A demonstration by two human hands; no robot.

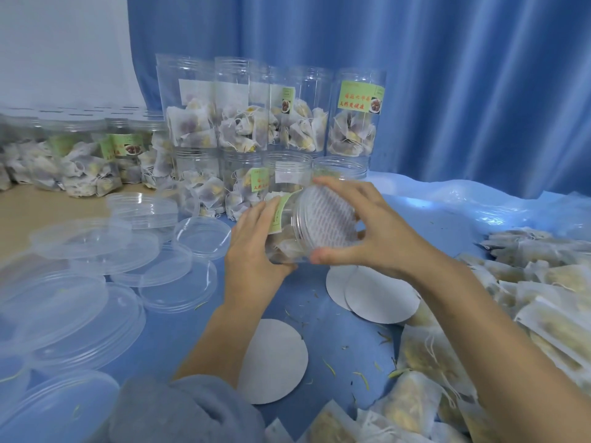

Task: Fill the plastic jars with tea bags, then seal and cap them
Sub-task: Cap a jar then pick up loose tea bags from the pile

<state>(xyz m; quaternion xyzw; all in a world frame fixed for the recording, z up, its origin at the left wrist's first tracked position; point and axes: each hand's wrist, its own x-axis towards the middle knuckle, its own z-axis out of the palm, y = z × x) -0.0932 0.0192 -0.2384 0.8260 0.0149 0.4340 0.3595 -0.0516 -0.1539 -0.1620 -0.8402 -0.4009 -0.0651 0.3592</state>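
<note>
I hold a clear plastic jar (287,238) with a green label, tilted on its side above the blue table, tea bags inside it. My left hand (252,251) wraps the jar's body. My right hand (367,231) spans the jar's mouth, where a clear cap (326,219) sits over a printed seal disc. Loose tea bags (511,314) lie heaped at the right. Several clear caps (96,273) are spread at the left. White seal discs (380,295) lie flat just below the jar, another seal disc (275,359) nearer me.
Filled jars (256,123) stand stacked in two rows behind my hands, with more capped jars (80,148) at the far left. A blue curtain (447,75) hangs at the back. A blue plastic sheet (479,212) covers the table's right side.
</note>
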